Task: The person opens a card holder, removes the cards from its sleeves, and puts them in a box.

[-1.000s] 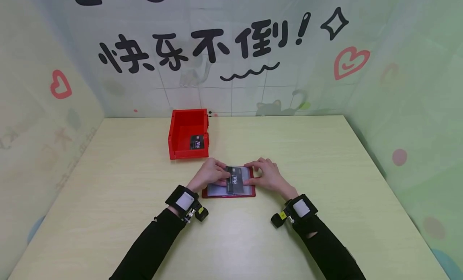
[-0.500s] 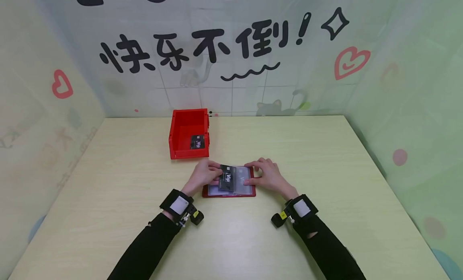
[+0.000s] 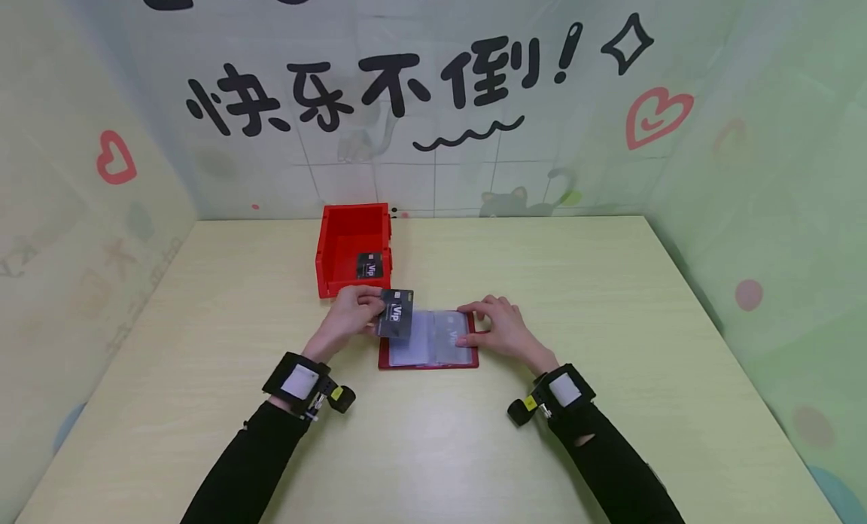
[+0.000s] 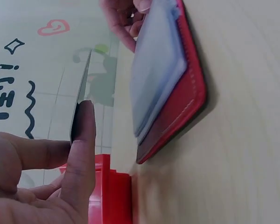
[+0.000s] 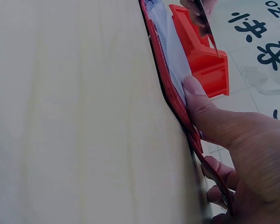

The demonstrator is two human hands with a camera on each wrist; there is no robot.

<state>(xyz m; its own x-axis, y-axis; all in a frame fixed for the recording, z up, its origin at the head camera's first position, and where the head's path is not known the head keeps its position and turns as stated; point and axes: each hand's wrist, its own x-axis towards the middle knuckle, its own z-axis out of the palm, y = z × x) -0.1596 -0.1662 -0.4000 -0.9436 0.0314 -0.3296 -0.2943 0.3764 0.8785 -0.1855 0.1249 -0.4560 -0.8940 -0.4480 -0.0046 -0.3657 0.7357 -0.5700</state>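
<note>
My left hand [image 3: 347, 315] pinches a dark card marked "Vip" [image 3: 397, 318] between thumb and fingers, raised above the left part of an open card holder. Seen from the left wrist, the card [image 4: 80, 95] stands edge-on between the fingertips. The card holder [image 3: 410, 348] has a red cover and clear plastic sleeves, and lies on the table. At its right edge, my right hand [image 3: 503, 328] grips it. In the right wrist view the thumb [image 5: 196, 88] presses on the sleeves, with the other fingers at the red cover's far side.
Behind my left hand stands a red bin [image 3: 351, 234], with another dark "Vip" card [image 3: 369, 266] inside. The pale wooden table [image 3: 433, 449] ends at a printed backdrop [image 3: 433, 178] at the rear and sides.
My left hand has drawn the card leftward off the sleeves and lifted it away from the holder toward the bin. The right hand stays in place on the holder.
</note>
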